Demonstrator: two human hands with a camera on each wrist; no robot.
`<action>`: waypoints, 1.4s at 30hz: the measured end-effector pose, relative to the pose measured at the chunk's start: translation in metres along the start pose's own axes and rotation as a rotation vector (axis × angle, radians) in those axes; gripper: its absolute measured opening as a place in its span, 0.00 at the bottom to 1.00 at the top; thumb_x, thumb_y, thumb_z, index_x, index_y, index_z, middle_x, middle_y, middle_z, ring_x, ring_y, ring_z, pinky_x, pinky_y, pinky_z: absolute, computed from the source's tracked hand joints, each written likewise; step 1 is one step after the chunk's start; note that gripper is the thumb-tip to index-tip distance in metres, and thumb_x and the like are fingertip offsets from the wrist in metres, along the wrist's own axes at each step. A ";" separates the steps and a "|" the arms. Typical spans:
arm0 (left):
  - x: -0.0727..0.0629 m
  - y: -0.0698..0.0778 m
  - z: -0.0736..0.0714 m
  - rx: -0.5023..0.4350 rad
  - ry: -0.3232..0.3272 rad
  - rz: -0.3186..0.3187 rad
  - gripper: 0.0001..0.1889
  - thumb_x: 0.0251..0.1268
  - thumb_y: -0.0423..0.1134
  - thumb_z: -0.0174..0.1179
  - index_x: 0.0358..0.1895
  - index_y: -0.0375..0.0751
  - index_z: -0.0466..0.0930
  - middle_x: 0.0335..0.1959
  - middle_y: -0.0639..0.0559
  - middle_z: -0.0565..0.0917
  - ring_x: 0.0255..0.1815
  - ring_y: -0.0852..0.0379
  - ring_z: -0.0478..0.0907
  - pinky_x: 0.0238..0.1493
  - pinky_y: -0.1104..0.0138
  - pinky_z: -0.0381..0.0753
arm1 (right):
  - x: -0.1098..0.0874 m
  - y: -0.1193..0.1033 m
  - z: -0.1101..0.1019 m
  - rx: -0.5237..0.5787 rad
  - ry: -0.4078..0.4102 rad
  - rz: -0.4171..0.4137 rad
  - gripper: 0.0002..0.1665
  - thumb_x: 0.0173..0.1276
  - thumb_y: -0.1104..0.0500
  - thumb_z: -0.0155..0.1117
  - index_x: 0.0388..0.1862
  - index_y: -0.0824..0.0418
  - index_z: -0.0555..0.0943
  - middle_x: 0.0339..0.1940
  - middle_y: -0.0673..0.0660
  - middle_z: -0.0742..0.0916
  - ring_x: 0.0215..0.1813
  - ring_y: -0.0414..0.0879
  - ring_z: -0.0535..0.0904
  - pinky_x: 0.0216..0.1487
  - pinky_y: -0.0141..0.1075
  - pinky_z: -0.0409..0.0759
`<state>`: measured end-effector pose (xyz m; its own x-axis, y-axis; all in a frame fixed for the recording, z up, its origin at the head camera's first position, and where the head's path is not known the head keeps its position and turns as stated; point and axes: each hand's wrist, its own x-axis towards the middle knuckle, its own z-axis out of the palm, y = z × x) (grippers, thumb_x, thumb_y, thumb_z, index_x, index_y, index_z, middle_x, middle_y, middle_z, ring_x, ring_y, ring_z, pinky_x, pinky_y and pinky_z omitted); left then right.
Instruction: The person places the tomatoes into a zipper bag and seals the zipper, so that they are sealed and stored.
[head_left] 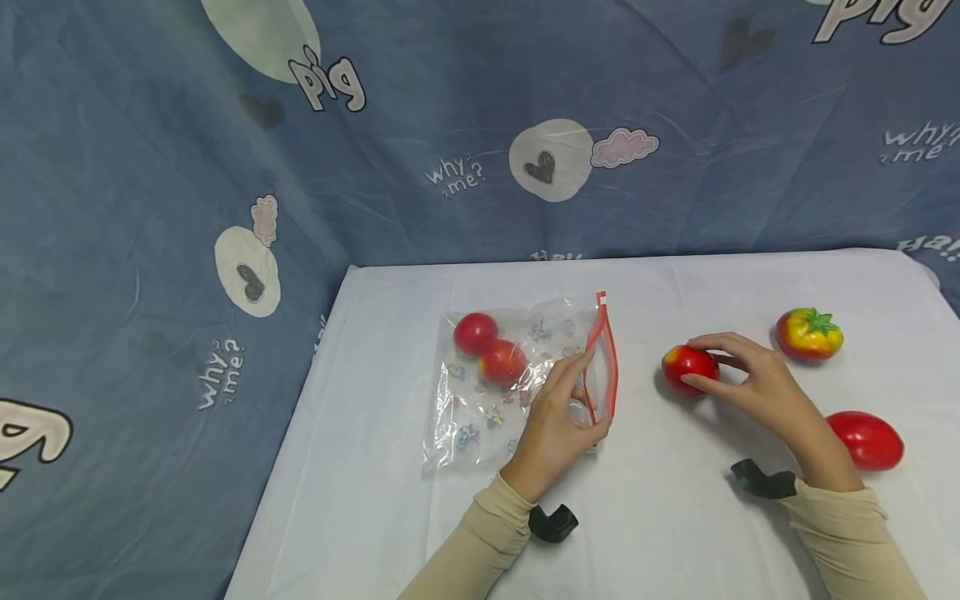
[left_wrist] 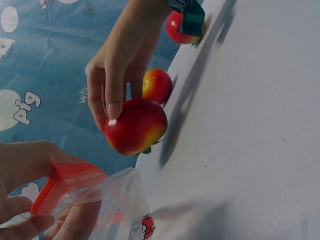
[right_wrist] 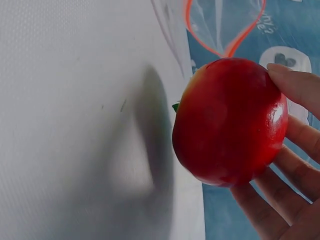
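A clear zip bag [head_left: 465,417] with a flower print and a red-orange zip edge [head_left: 612,358] lies on the white table. Two red tomatoes [head_left: 474,334] are inside it. My left hand [head_left: 555,421] holds the bag's mouth at that edge, thumb and fingers spread so the mouth gapes. To the right of the mouth, my right hand [head_left: 768,387] grips another shiny tomato [head_left: 686,370] between thumb and fingers. The right wrist view shows this tomato [right_wrist: 227,122] raised above the table, red with a yellowish side and a bit of green leaf underneath.
Two more tomatoes are at the right: a yellow-red one [head_left: 809,335] with its green leaf top up, and a red one [head_left: 866,440] partly behind the right wrist. A blue printed cloth [head_left: 420,208] hangs behind and left of the white table [head_left: 360,375].
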<state>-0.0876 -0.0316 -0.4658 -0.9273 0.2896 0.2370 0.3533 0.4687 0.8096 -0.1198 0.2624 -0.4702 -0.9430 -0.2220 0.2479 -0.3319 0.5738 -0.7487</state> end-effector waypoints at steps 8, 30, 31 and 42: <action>0.000 0.001 -0.001 -0.004 -0.004 -0.002 0.47 0.54 0.30 0.76 0.79 0.49 0.64 0.73 0.51 0.72 0.45 0.60 0.80 0.30 0.82 0.81 | 0.002 -0.002 0.006 0.001 0.026 -0.025 0.32 0.55 0.72 0.79 0.60 0.60 0.84 0.56 0.61 0.87 0.59 0.19 0.73 0.57 0.08 0.68; -0.001 0.000 -0.001 -0.007 -0.009 -0.010 0.46 0.55 0.31 0.76 0.79 0.51 0.64 0.72 0.53 0.72 0.46 0.62 0.79 0.33 0.83 0.81 | 0.010 -0.011 0.028 0.031 0.045 -0.172 0.35 0.49 0.71 0.83 0.58 0.61 0.85 0.54 0.62 0.88 0.59 0.20 0.74 0.58 0.10 0.70; -0.001 0.000 -0.001 -0.005 -0.009 -0.011 0.46 0.56 0.31 0.76 0.79 0.51 0.64 0.72 0.53 0.72 0.46 0.62 0.78 0.33 0.83 0.81 | 0.011 -0.011 0.029 0.029 0.046 -0.175 0.35 0.48 0.71 0.84 0.58 0.61 0.85 0.54 0.62 0.88 0.59 0.20 0.75 0.58 0.10 0.70; 0.000 0.001 -0.001 -0.006 -0.010 -0.009 0.46 0.56 0.31 0.75 0.79 0.50 0.64 0.72 0.52 0.72 0.44 0.63 0.79 0.31 0.83 0.81 | 0.019 -0.019 0.037 0.019 0.041 -0.179 0.33 0.51 0.69 0.83 0.57 0.60 0.85 0.55 0.59 0.88 0.59 0.22 0.76 0.60 0.11 0.70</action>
<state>-0.0871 -0.0320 -0.4649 -0.9294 0.2932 0.2242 0.3438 0.4665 0.8150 -0.1302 0.2177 -0.4740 -0.8693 -0.2862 0.4030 -0.4943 0.5126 -0.7021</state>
